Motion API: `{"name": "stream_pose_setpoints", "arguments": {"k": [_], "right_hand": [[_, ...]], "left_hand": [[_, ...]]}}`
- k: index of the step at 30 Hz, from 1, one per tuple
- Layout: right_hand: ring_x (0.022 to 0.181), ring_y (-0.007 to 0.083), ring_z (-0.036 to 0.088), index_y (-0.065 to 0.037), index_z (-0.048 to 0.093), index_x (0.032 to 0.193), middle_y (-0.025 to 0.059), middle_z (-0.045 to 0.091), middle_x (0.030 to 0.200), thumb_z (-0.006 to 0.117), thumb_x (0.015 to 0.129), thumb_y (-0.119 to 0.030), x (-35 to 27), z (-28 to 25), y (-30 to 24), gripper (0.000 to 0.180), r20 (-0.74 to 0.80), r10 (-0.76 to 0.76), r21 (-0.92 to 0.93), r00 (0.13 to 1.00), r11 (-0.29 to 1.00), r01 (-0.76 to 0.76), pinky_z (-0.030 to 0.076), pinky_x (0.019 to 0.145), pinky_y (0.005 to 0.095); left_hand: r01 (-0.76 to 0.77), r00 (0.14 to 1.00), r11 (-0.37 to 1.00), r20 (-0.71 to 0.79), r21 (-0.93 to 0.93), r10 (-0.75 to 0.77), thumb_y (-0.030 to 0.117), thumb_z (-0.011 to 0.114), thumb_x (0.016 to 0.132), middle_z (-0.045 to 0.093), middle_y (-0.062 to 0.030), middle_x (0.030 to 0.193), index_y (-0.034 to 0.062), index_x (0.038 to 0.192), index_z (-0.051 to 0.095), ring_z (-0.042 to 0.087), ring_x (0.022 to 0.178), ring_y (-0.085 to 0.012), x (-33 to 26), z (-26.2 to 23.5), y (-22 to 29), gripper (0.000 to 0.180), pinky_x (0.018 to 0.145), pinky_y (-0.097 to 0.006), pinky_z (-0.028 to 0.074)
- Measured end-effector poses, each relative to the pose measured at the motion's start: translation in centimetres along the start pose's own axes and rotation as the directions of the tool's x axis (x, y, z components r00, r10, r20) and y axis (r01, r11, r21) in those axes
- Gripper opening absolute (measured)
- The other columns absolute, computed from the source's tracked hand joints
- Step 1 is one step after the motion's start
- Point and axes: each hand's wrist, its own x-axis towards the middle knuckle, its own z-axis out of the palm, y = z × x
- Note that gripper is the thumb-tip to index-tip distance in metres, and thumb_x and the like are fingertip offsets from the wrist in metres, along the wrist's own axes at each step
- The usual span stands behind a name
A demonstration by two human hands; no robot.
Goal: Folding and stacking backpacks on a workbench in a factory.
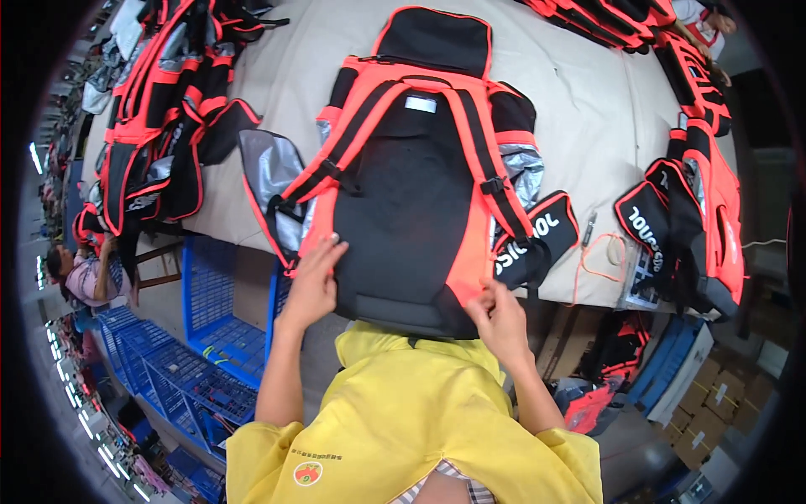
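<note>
A black and neon-orange backpack (pixel 403 218) lies in front of me with its padded back panel and shoulder straps facing up, its lower end hanging over the table's near edge. A black top flap (pixel 432 42) spreads out at its far end. Silver-lined side flaps (pixel 273 164) fan out at the left, and a black flap (pixel 541 231) with white lettering sticks out at the right. My left hand (pixel 312 284) rests on the lower left orange side, fingers stretched out. At the lower right corner, my right hand (pixel 499 317) pinches the backpack's orange edge.
More orange and black backpacks lie on the pale tabletop (pixel 588 118) at left (pixel 159 118) and right (pixel 709 218). A pen-like tool (pixel 588 228) with an orange cord lies near the right edge. Blue crates (pixel 222 302) stand below left; a person (pixel 88 277) is beyond. Cardboard boxes (pixel 714 403) sit lower right.
</note>
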Motion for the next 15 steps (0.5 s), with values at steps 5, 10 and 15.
{"name": "stream_pose_setpoints", "arguments": {"k": [5,10,15], "right_hand": [[0.102,0.0306,0.061,0.0,0.056,0.14,0.0112,0.068,0.106,0.09,0.079,-0.028,-0.8,2.2,0.0,0.075,0.042,-0.214,-0.382,0.976,0.899,0.213,0.049,0.087,0.0429],[0.089,0.0278,0.068,-0.002,0.054,0.142,0.013,0.07,0.101,0.082,0.086,-0.013,-0.5,3.1,-0.6,0.063,0.022,-0.261,-0.023,0.965,0.965,0.262,0.053,0.079,0.0374],[0.071,0.0101,0.059,-0.003,0.05,0.145,0.0019,0.064,0.086,0.071,0.094,0.0,-1.2,-1.1,-1.0,0.056,0.053,-0.036,0.668,0.998,0.744,-0.008,0.046,0.064,0.0234]], "left_hand": [[-0.024,0.987,0.994,0.158,0.102,0.008,-0.007,0.056,0.075,0.039,-0.0234,0.164,0.0166,0.147,0.061,0.033,0.154,-0.0429,0.2,1.2,1.5,0.076,0.126,-0.052,0.028],[-0.069,0.99,0.986,0.111,-0.154,0.087,-0.014,0.053,0.075,0.06,-0.0218,0.147,0.0059,0.126,0.072,0.046,0.148,-0.039,0.2,-1.0,2.8,0.058,0.121,-0.049,0.038],[-0.25,0.867,0.398,-0.387,-0.883,-0.315,0.001,0.061,0.097,0.074,-0.0223,0.115,-0.0025,0.102,0.067,0.069,0.116,-0.0299,-0.4,-4.5,0.9,0.009,0.108,-0.044,0.053]]}}
